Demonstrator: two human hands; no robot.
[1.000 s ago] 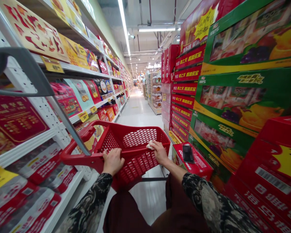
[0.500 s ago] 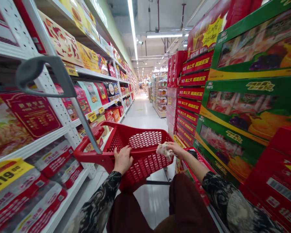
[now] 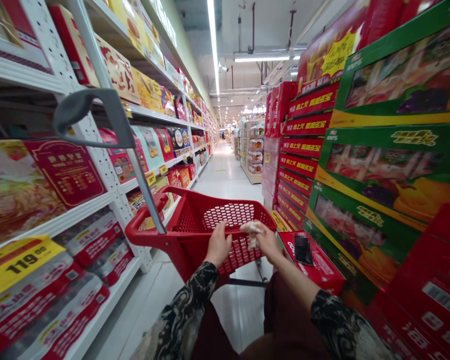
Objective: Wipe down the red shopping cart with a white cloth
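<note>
The shop floor (image 3: pixel 225 172) is pale and shiny, with full shelves (image 3: pixel 67 217) on the left and stacked boxes (image 3: pixel 382 170) on the right. There is one red cart (image 3: pixel 195 245) and one white cloth (image 3: pixel 249 228). The right hand (image 3: pixel 268 241) reaches out, pinching the cloth near the cart's side. The left hand (image 3: pixel 218 245) is loose, fingers bent; I cannot tell if it touches the cart.
</note>
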